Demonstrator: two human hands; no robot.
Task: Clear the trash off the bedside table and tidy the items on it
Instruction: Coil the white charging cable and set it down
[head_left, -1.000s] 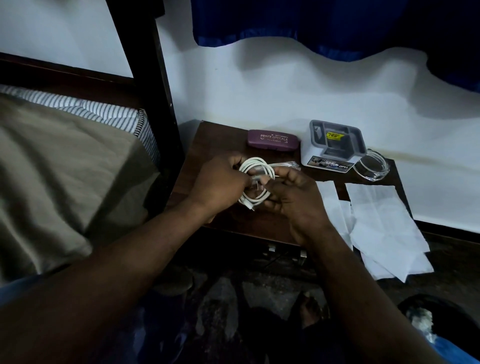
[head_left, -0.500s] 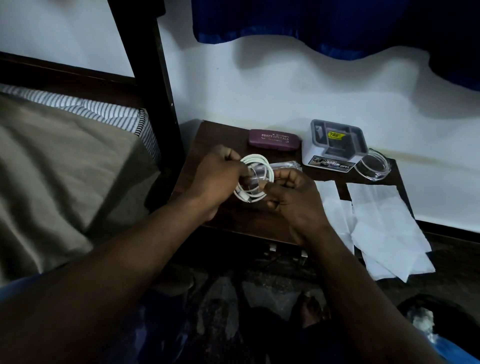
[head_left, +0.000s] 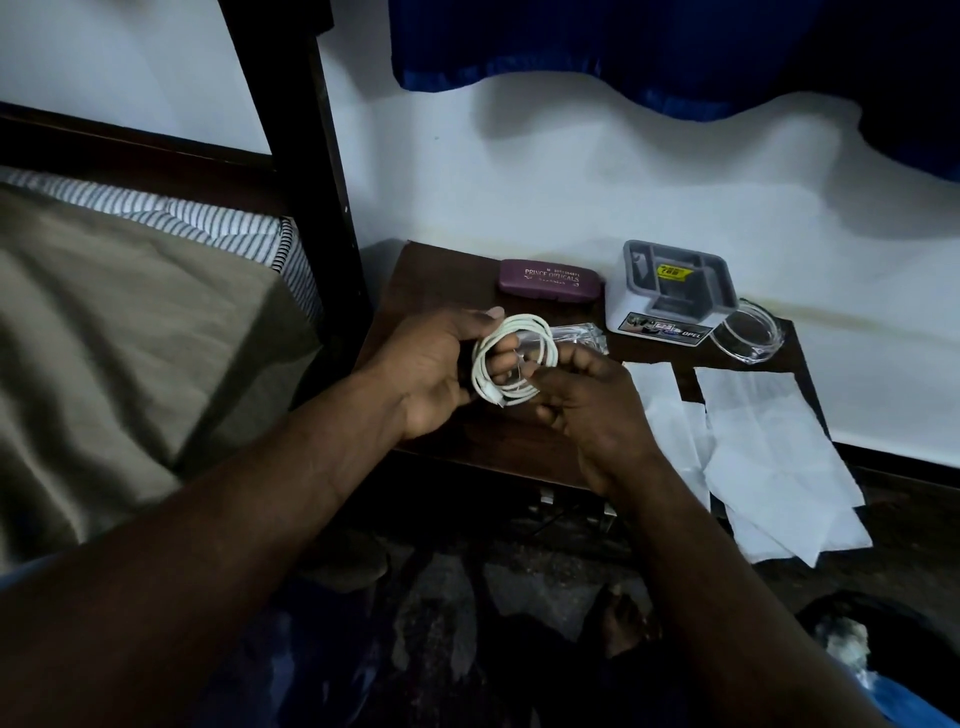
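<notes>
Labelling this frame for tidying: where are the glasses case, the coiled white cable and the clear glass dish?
glasses case (head_left: 551, 279): head view, middle of its purple lid.
coiled white cable (head_left: 524, 326): head view, top of the loop.
clear glass dish (head_left: 748, 332): head view, its base.

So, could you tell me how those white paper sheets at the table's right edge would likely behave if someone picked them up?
The white paper sheets look thin and creased, so they would probably droop floppily and weigh little. They overhang the bedside table edge, so a careless push might slide them onto the floor. They overlap loosely, so lifting one may drag another.
</notes>
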